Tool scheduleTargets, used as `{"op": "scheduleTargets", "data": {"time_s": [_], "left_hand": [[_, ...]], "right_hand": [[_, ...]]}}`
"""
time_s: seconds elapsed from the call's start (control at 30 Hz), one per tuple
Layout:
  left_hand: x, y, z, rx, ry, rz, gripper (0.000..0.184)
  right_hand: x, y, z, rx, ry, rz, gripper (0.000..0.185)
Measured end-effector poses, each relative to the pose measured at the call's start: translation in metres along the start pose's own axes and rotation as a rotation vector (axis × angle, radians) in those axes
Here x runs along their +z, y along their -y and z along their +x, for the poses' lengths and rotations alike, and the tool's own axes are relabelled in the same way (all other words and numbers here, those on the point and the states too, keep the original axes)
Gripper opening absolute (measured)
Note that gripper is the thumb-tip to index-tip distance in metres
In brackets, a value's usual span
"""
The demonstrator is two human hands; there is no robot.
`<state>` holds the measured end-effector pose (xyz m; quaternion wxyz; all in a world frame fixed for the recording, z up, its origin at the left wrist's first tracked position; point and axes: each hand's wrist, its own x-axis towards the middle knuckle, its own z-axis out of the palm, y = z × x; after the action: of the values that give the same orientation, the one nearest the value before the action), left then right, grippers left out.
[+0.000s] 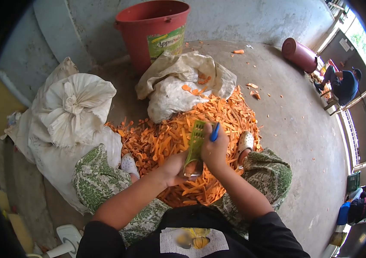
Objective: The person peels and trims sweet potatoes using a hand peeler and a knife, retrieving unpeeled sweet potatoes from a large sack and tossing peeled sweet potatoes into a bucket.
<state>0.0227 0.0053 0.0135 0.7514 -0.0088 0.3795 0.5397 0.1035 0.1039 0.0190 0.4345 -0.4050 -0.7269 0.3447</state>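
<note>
Just above my lap, a green slotted tool (197, 139) stands between my two hands, over a pile of orange slices and strips (161, 144). My right hand (215, 146) is closed round something blue (214, 132), beside the green tool. My left hand (175, 169) is closed at the tool's lower end, around an orange piece (190, 168) that shows partly between the hands. The pile lies on the floor between my feet. An open whitish sack (170, 99) rests against its far side, with a few orange slices on it.
A red bucket (133, 38) stands at the wall behind the sack. Tied white sacks (73, 107) are at the left. A reddish barrel (299, 55) lies at the upper right, near a seated person (346, 88). Another person (361, 207) is at the lower right.
</note>
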Motion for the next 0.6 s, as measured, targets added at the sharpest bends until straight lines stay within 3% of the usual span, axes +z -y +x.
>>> {"op": "scheduleTargets", "data": {"time_s": [0.07,0.1,0.13,0.2,0.23,0.3,0.5,0.53,0.6], "left_hand": [[-0.017,0.002,0.008,-0.183,0.333,-0.057,0.037],[-0.002,-0.001,-0.003,-0.135,0.151,-0.023,0.039],[0.003,-0.002,-0.006,-0.134,0.151,-0.023,0.039],[0.006,-0.004,-0.008,-0.029,0.097,0.072,0.042],[0.0,-0.003,-0.004,-0.03,0.097,0.072,0.042],[-0.017,0.0,0.007,-0.06,0.19,-0.061,0.04],[0.009,0.0,-0.004,0.045,-0.034,-0.03,0.037],[0.004,0.0,-0.002,0.045,-0.034,-0.031,0.037],[-0.01,0.003,0.004,-0.05,0.214,0.05,0.036]], "right_hand": [[-0.006,-0.016,0.022,-0.001,-0.133,-0.031,0.027],[-0.014,-0.022,0.041,0.056,-0.183,-0.018,0.027],[-0.022,-0.016,0.052,0.13,-0.242,0.112,0.028],[-0.035,-0.024,0.063,0.227,-0.232,-0.091,0.028],[-0.033,-0.019,0.058,0.228,-0.232,-0.091,0.028],[-0.023,-0.001,0.035,0.175,-0.123,0.199,0.027],[0.001,0.001,-0.007,0.015,0.075,0.002,0.023],[0.005,-0.007,-0.005,-0.004,0.039,0.006,0.023],[0.002,-0.009,0.01,0.03,-0.03,-0.023,0.022]]}}
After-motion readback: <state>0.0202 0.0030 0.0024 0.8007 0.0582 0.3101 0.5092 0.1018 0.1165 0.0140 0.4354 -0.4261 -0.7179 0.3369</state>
